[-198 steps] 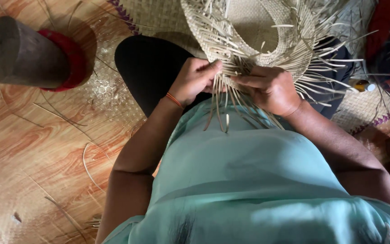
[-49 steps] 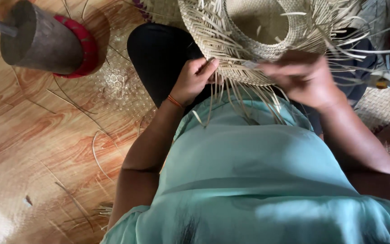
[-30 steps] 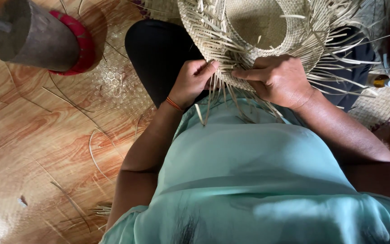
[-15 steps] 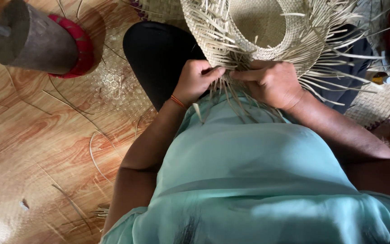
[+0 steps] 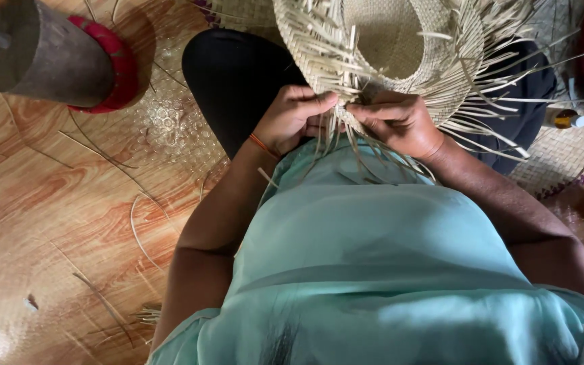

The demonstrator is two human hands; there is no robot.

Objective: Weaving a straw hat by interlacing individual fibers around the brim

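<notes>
Since the right hand (image 5: 400, 125) swung out a second and a half ago and came back, both hands now meet again at the near brim of the pale woven straw hat (image 5: 400, 47) resting on the lap; looks like one more strand got folded into the edge. Left hand (image 5: 292, 118) grip: closed, pinching loose brim strands. Right grip: same. Count: one hat, two hands, one grey cone-shaped form on a red base (image 5: 52, 57), several stray straws on the wood-pattern floor (image 5: 49, 223).

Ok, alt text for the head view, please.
Both hands, left hand and right hand, pinch loose strands at the brim of a half-woven straw hat on the lap. A grey pot stands on the wood-pattern floor, left.
</notes>
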